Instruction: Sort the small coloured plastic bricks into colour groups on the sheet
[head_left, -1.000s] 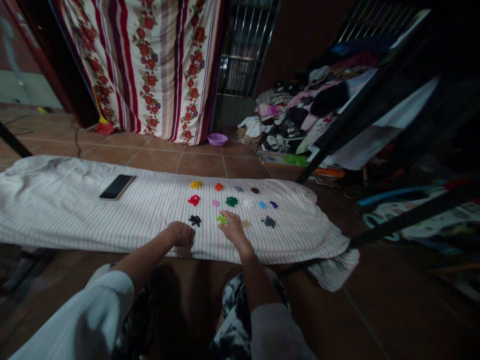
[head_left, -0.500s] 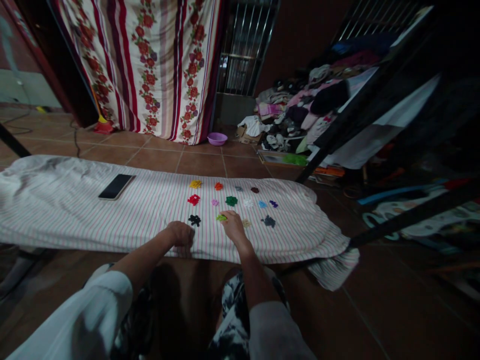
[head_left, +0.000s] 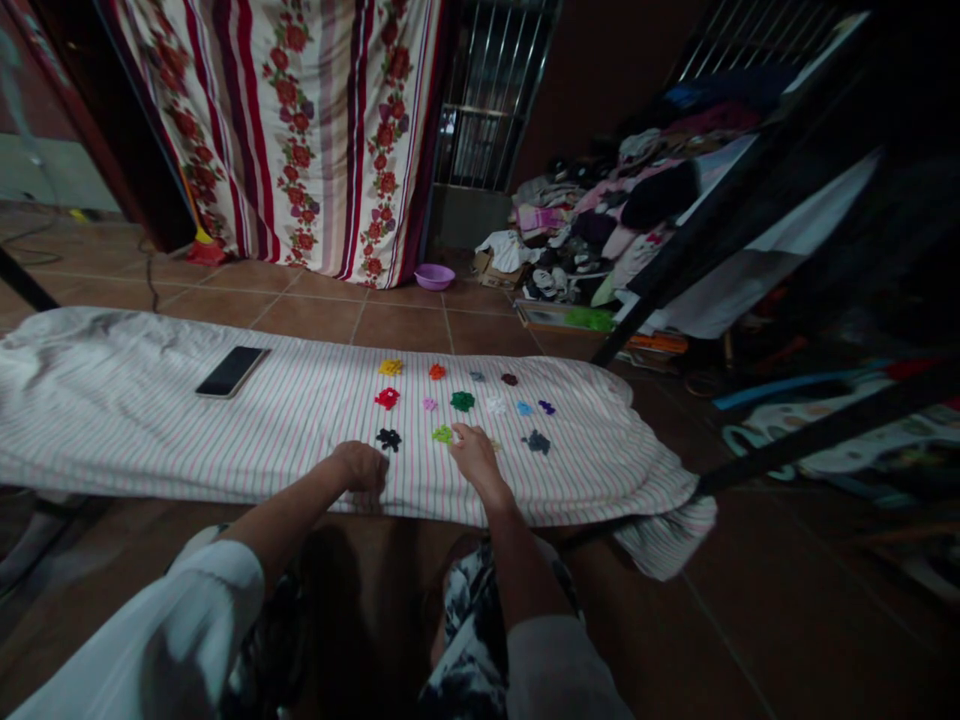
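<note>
Small coloured pieces lie sorted by colour in little piles on a striped cloth (head_left: 300,430). My left hand (head_left: 360,467) rests on the cloth just left of and below the black pile (head_left: 388,440), its fingers curled in; anything inside them is hidden. My right hand (head_left: 477,460) is right beside the lime green pile (head_left: 442,435), fingers bent together, and I cannot see whether a piece is between them. It partly covers the beige pile (head_left: 495,445). A dark grey pile (head_left: 537,441) lies further right. Behind are the red (head_left: 387,399), pink (head_left: 430,404) and dark green (head_left: 462,401) piles.
White (head_left: 496,405), light blue (head_left: 524,408) and purple (head_left: 547,408) piles continue the middle row. Yellow (head_left: 390,367), orange (head_left: 436,371), grey (head_left: 477,376) and brown (head_left: 510,379) ones form the back row. A phone (head_left: 232,371) lies left. Dark bars (head_left: 652,240) slant at right.
My right hand has shifted slightly right, off the lime green pile, which now shows more fully. My left hand has stayed by the black pile.
</note>
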